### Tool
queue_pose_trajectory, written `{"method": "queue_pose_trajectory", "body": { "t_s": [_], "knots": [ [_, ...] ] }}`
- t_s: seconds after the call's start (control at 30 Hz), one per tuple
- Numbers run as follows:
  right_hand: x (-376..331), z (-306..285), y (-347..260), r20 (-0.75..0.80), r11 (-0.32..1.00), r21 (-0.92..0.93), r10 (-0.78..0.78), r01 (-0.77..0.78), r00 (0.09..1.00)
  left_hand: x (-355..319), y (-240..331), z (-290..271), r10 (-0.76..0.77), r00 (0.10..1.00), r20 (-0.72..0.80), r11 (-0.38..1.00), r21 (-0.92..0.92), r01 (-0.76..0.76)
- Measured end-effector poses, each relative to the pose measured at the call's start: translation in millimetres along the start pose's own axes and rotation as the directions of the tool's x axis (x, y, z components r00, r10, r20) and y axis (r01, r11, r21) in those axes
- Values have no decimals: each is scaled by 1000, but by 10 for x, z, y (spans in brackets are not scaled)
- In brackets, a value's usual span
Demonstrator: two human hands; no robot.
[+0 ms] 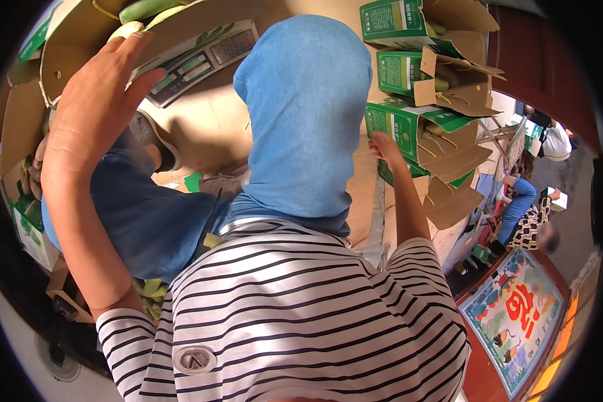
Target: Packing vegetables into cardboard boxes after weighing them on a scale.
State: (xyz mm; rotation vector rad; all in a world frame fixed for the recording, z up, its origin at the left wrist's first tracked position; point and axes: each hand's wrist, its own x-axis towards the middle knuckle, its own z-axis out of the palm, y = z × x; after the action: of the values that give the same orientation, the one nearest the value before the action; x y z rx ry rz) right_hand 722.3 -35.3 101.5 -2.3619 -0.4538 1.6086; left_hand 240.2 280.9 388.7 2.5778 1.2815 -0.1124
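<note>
My left hand is raised at the open cardboard box at the far left, its fingers stretched and the thumb held apart. Just past its fingertips shows the end of a pale yellow-green vegetable. Longer green, cucumber-like vegetables lie in the same box. My right hand is by the green and white printed side of a carton, its fingers loosely bent and apart. No object shows in it. Whether it touches the carton, I cannot tell.
Several open cartons stand stacked on the right, with green vegetables inside and flaps sticking out. A scale-like panel with green windows lies beside the left box. My blue-trousered knee rises between my arms. Another person is farther right.
</note>
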Motion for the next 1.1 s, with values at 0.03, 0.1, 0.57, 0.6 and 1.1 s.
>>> {"method": "queue_pose_trajectory", "body": {
  "t_s": [0.03,0.1,0.57,0.6,1.1],
  "knots": [
    [74,21,30,-55,981,161,-103,111,993,17,0,5,-6,1000,19,1000,6,6],
    [122,-66,184,-311,979,80,-153,186,938,40,-28,78,21,1000,-7,1000,10,-21],
    [101,-689,171,-630,993,119,71,6,774,-77,-94,19,19,1000,-20,1000,-15,-19],
    [73,-687,97,-514,988,151,61,21,856,-88,-78,-25,-9,1000,2,1000,-10,10],
    [-231,652,-1035,261,812,-254,-466,526,845,26,-80,-6,-16,998,60,1000,27,14]
  ]
}}
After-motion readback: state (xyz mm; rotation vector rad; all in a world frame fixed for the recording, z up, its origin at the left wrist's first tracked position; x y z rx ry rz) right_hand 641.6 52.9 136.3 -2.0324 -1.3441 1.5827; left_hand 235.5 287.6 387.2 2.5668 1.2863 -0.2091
